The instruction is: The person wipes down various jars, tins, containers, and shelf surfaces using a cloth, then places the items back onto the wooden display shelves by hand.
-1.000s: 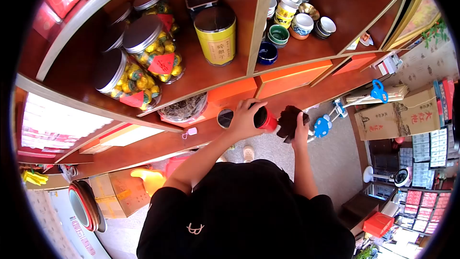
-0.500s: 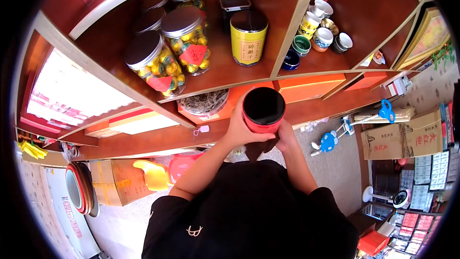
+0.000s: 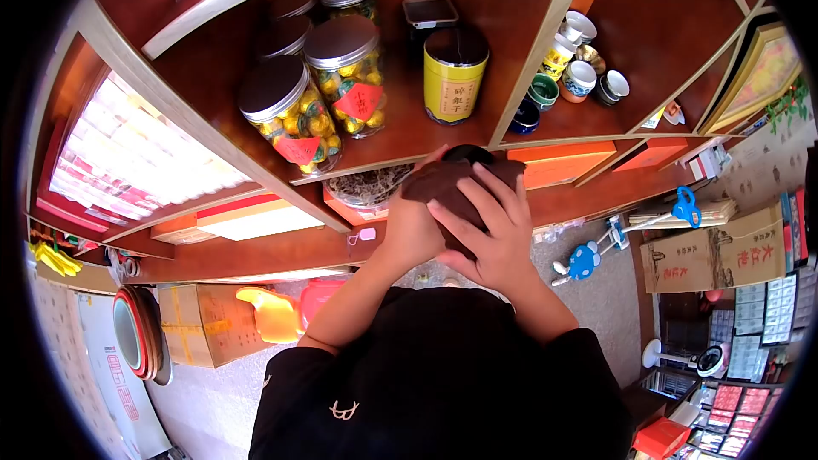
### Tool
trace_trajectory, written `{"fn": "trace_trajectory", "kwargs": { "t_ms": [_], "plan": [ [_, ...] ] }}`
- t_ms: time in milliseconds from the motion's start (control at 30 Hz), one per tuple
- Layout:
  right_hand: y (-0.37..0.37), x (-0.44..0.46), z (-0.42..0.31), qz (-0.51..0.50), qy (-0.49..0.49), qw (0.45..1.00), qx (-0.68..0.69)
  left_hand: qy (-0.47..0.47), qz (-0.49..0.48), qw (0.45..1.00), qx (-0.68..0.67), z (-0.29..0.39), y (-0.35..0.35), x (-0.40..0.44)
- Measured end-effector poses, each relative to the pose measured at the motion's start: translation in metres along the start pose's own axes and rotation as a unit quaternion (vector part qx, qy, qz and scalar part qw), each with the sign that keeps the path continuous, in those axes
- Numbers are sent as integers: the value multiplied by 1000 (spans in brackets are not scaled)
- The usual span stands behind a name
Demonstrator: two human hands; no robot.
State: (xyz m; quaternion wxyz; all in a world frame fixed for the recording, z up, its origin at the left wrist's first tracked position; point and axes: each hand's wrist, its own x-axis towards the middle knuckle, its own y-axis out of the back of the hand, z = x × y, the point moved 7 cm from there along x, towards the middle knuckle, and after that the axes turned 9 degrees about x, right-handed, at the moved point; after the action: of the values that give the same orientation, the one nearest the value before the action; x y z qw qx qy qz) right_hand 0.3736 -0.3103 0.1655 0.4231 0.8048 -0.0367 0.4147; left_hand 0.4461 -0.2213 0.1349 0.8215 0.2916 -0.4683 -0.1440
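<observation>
My left hand (image 3: 412, 228) is wrapped round the canister, whose black lid (image 3: 467, 154) shows only in part behind the cloth. Over the canister lies a dark brown cloth (image 3: 452, 191), pressed against it by my right hand (image 3: 494, 234) with the fingers spread across it. The canister's red side is hidden by the cloth and my hands. Beyond them, on the shelf, a yellow canister (image 3: 456, 77) stands beside jars of yellow-wrapped balls (image 3: 348, 77).
Stacked cups (image 3: 579, 77) stand in the right shelf compartment. Below the shelf are a clear tub (image 3: 368, 187) and orange boxes (image 3: 558, 163). A cardboard box (image 3: 204, 324) and a yellow chair (image 3: 271, 313) are at the lower left, a blue scooter (image 3: 584, 261) at the right.
The cloth has moved from beside and below the canister up over its top. My right hand has risen with it. The view has shifted slightly, and the canister's red side is now covered.
</observation>
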Motion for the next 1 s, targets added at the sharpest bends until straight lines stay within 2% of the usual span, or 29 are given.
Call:
{"fn": "trace_trajectory", "kwargs": {
  "t_ms": [33,100,167,200,233,267,300,367,433,467,500,567,600,633,667,833,867,900,933,1000],
  "plan": [
    [3,11,-3,-4,-2,1000,2,33,25,998,-49,0,8,2],
    [12,34,-8,-2,-12,999,45,64,29,996,-50,3,16,1],
    [10,44,5,-72,-23,987,143,67,-15,997,-40,8,13,0],
    [14,51,22,-71,-26,987,143,67,-40,996,-35,9,10,-2],
    [9,56,34,-136,5,950,282,67,-44,996,-38,9,8,-7],
    [4,55,40,-197,36,887,416,126,-27,976,-173,2,5,-18],
    [-3,53,51,-203,-12,843,498,182,-7,935,-304,-6,-1,-27],
    [-17,43,77,-180,19,747,640,219,-74,884,-407,-14,-14,-29],
    [-34,18,83,43,-36,665,745,259,6,760,-595,-22,-12,-25],
    [-45,-7,89,110,-117,789,594,320,-5,714,-622,-32,-18,-36],
    [-45,-7,69,176,-70,823,536,334,48,716,-611,-36,-10,-32],
    [-38,-13,39,114,-31,935,336,328,112,729,-590,-54,-5,-32],
    [-36,-16,31,112,-28,934,338,328,115,730,-588,-59,-5,-29],
    [-39,-19,12,69,19,977,202,316,117,732,-593,-61,-3,-27],
    [-45,-24,-2,25,66,996,60,304,119,733,-597,-61,-2,-27],
    [-40,-31,7,34,130,989,61,342,114,737,-572,-46,-11,-28],
    [-31,-23,21,122,28,973,192,331,131,732,-581,-42,-14,-27],
    [-25,-20,38,209,-73,923,316,320,147,726,-590,-40,-15,-28],
    [-21,-10,35,210,-75,923,313,310,146,728,-593,-38,-17,-30],
    [-30,-2,52,221,-233,794,517,292,147,740,-588,-35,-14,-29]
  ]
}}
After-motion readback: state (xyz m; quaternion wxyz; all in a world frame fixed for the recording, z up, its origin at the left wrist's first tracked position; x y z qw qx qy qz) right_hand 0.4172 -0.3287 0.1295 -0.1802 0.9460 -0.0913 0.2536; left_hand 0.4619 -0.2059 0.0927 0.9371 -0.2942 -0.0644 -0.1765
